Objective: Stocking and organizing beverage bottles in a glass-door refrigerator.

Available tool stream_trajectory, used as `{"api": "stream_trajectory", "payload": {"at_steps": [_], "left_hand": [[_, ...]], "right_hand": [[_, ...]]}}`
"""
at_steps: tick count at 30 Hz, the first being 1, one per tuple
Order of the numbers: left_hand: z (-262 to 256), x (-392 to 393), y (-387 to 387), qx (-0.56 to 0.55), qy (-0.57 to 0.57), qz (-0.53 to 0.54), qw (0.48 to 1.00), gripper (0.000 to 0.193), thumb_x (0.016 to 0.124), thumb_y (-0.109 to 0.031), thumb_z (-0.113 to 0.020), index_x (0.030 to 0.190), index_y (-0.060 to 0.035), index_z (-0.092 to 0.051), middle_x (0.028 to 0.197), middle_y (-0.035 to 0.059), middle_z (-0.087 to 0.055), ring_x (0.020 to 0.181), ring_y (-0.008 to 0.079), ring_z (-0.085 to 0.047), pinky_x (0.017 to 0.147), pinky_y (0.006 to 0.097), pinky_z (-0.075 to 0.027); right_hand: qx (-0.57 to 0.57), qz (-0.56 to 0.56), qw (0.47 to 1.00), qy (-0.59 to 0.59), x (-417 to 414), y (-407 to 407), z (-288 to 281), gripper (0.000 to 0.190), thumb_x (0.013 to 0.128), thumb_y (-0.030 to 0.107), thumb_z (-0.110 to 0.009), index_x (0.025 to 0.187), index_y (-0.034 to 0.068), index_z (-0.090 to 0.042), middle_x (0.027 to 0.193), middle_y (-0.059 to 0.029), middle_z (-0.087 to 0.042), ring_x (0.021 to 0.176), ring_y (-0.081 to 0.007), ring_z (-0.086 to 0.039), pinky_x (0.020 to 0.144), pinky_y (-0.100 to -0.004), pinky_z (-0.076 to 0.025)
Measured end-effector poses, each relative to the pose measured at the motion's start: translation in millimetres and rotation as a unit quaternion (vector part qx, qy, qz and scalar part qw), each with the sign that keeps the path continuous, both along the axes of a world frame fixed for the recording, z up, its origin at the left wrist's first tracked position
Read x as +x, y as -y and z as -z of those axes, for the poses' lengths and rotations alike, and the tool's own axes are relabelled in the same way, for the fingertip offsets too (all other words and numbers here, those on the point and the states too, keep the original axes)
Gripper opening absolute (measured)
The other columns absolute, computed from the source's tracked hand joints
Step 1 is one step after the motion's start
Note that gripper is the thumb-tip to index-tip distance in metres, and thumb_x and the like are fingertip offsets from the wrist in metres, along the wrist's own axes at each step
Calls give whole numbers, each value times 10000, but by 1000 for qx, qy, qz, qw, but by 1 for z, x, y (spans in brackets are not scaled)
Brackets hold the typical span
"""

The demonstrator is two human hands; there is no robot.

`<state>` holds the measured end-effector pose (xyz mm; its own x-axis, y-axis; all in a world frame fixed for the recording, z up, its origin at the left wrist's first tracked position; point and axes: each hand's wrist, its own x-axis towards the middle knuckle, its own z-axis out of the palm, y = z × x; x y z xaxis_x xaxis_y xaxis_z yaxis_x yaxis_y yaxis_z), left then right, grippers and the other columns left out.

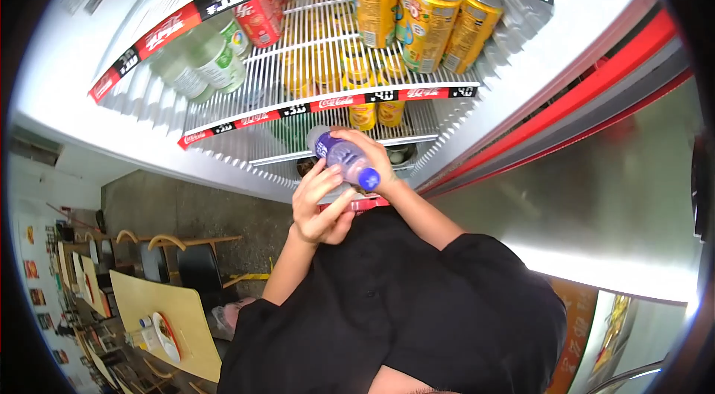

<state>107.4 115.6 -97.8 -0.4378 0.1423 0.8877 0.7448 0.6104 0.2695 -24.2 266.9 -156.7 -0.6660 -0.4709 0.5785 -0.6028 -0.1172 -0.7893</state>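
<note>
A clear plastic drink bottle (343, 154) with a purple label and a blue cap is tilted in front of my chest, its cap towards me. My right hand (373, 155) grips it from the far right side. Close by on the left, my left hand (321, 204) has its fingers spread, the tips beside the bottle; whether they touch it is hard to tell. Both hands are at the opening of a lit drinks cooler, just before a lower wire shelf (413, 140). Part of the label is hidden under my right fingers.
Yellow cans (430, 25), red cans (261, 20) and clear bottles (215, 64) stand on the cooler's upper wire shelf (318, 31). Shorter yellow containers (363, 114) stand lower. The red-edged cooler door (592, 109) is at the right. Left behind are a table (190, 316) with a plate (166, 337) and chairs (198, 265).
</note>
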Motion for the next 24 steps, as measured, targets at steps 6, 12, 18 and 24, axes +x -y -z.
{"api": "stream_trajectory", "payload": {"at_steps": [6, 12, 18, 24], "left_hand": [[31, -34, 40, 56, 82, -178, 979, 137, 1002, -35, -739, 1119, 34, -756, 1067, 218, -758, 1029, 406, -748, 921, 494, -605], [87, -84, 84, -5, 272, -298, 915, 434, 1020, -261, -801, 1319, 42, -719, 1336, 276, -698, 1266, 467, -653, 1104, 564, -506], [128, -96, 78, -229, 393, -416, 787, 849, 1118, -657, -504, 1644, 8, -533, 1718, 356, -446, 1623, 503, -401, 1314, 685, -256], [126, -97, 76, -234, 399, -412, 785, 830, 1129, -639, -487, 1652, 4, -524, 1718, 354, -446, 1619, 502, -407, 1312, 667, -272]], "right_hand": [[25, 60, 998, -3, 18, -73, -30, 788, 725, 98, -1055, 1427, 30, -702, 1459, -179, -736, 1353, -305, -720, 1171, -423, -561], [45, 279, 959, 28, 35, -111, -39, 804, 782, 105, -1026, 1486, 14, -650, 1455, -184, -738, 1298, -266, -741, 1127, -412, -582], [69, 392, 913, 90, 9, -109, -34, 761, 803, 186, -1013, 1461, 35, -663, 1370, -148, -782, 1224, -269, -780, 1074, -396, -605], [120, 444, 870, 175, -19, -97, -38, 629, 814, 292, -962, 1291, 22, -654, 1223, -250, -802, 1146, -466, -771, 1004, -526, -615]]}}
